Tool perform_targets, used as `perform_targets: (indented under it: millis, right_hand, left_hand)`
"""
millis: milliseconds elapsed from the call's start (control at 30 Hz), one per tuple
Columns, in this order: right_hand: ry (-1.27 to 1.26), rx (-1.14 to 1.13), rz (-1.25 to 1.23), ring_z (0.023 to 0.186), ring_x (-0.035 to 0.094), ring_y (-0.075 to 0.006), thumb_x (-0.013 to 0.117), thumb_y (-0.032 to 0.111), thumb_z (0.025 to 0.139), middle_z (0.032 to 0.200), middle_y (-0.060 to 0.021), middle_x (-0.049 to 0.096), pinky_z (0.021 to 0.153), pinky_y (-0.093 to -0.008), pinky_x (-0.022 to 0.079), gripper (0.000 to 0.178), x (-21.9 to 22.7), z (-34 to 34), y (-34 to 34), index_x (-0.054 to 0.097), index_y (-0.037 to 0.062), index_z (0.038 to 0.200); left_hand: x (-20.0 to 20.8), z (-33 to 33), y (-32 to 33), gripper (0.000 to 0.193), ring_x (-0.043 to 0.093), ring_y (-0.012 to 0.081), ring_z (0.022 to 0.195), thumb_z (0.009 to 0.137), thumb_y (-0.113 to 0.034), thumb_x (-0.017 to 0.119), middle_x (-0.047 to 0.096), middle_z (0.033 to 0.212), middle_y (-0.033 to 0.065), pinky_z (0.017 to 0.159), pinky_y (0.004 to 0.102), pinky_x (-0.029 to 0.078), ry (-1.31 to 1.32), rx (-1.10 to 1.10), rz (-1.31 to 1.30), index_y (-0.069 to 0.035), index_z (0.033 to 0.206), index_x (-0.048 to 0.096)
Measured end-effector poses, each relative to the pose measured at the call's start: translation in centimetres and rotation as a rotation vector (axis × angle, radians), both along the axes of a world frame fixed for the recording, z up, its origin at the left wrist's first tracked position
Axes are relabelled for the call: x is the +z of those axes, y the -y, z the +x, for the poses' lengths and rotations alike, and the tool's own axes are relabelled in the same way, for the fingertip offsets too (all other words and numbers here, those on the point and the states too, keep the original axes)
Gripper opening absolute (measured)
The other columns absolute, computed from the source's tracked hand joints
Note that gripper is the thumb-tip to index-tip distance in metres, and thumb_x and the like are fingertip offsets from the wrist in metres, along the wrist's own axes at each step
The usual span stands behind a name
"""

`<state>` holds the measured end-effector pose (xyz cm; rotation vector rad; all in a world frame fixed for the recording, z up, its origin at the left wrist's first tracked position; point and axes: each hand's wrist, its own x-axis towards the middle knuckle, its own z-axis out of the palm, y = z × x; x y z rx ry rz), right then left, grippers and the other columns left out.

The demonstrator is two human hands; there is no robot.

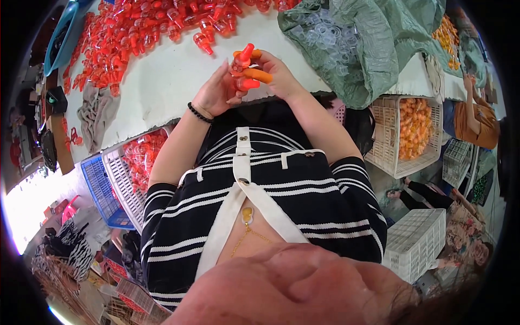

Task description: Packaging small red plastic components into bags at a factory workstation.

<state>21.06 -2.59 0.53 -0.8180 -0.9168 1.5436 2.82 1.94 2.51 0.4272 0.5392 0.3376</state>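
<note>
Both hands meet above the white table point(157, 70). My left hand point(212, 95) has its fingers curled round a small red plastic piece with a clear middle point(247, 84), its red tip pointing right. My right hand point(279, 76) wears orange finger covers point(258, 75) on its thumb and a finger. Between those covered fingers it grips another red piece point(246, 53), tip upward, close against the left fingertips. Just beyond the hands, a loose red piece point(203, 43) lies at the near edge of a large heap of the same pieces point(157, 27).
A green woven sack point(374, 70) at the right holds clear plastic rings point(327, 40). Beside me stand a white crate point(385, 135) of orange pieces and a crate of red ones point(127, 179). A grey cloth point(97, 116) hangs over the table's left edge. Another person point(476, 122) works at far right.
</note>
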Motion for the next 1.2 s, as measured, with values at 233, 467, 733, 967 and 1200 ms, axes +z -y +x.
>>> perform_targets:
  millis: [233, 467, 733, 967, 1200]
  right_hand:
    - [0.956, -0.392, 0.398, 0.098, 0.056, -0.0201, 0.067, 0.018, 0.084, 0.107, -0.0049, 0.065, 0.085, -0.0351, 0.044, 0.027, 0.7, 5.6, -1.5, 0.063, 0.0118, 0.111]
    - [1.925, -0.665, 0.34, 0.099, 0.056, -0.0261, 0.068, 0.027, 0.083, 0.101, -0.0055, 0.065, 0.089, -0.0538, 0.035, 0.03, -2.0, 10.9, -3.7, 0.064, 0.0149, 0.109]
    - [0.983, -0.32, 0.39, 0.095, 0.058, -0.0215, 0.071, 0.009, 0.079, 0.105, -0.009, 0.061, 0.087, -0.0366, 0.046, 0.038, 2.4, 5.2, -1.4, 0.06, 0.0074, 0.115]
    - [0.939, -0.118, 0.556, 0.09, 0.056, -0.0154, 0.068, -0.005, 0.076, 0.104, -0.006, 0.057, 0.078, -0.0258, 0.048, 0.043, 3.6, 2.8, -0.6, 0.06, 0.0037, 0.117]
    - [0.735, -0.049, 0.46, 0.092, 0.056, -0.0147, 0.061, -0.008, 0.079, 0.106, -0.0068, 0.055, 0.083, -0.0262, 0.051, 0.039, 3.7, 2.9, -0.8, 0.06, 0.0017, 0.117]
  left_hand:
    - [-0.4, -0.4, -0.6, 0.034, 0.046, 0.0094, 0.058, 0.097, -0.037, 0.049, 0.06, 0.083, 0.0025, 0.047, 0.0206, 0.032, -0.192, 0.16, 0.185, -0.006, 0.112, 0.051]
    - [0.3, 1.1, -0.7, 0.031, 0.048, 0.0055, 0.058, 0.095, -0.029, 0.055, 0.059, 0.076, -0.0009, 0.047, 0.0197, 0.033, -0.472, 0.318, 0.377, -0.005, 0.114, 0.049]
    - [0.6, -0.3, -1.5, 0.028, 0.049, 0.0032, 0.059, 0.094, -0.028, 0.058, 0.058, 0.074, -0.0035, 0.049, 0.0183, 0.035, -0.446, 0.231, 0.481, -0.003, 0.107, 0.06]
    - [1.9, 0.0, -1.1, 0.035, 0.04, 0.0033, 0.051, 0.096, -0.036, 0.053, 0.059, 0.07, -0.0033, 0.046, 0.0169, 0.029, -0.507, 0.135, 0.375, -0.004, 0.106, 0.063]
    - [2.5, -0.7, -1.2, 0.042, 0.041, 0.004, 0.051, 0.095, -0.043, 0.052, 0.059, 0.066, -0.0031, 0.046, 0.0177, 0.029, -0.443, 0.028, 0.215, -0.004, 0.104, 0.065]
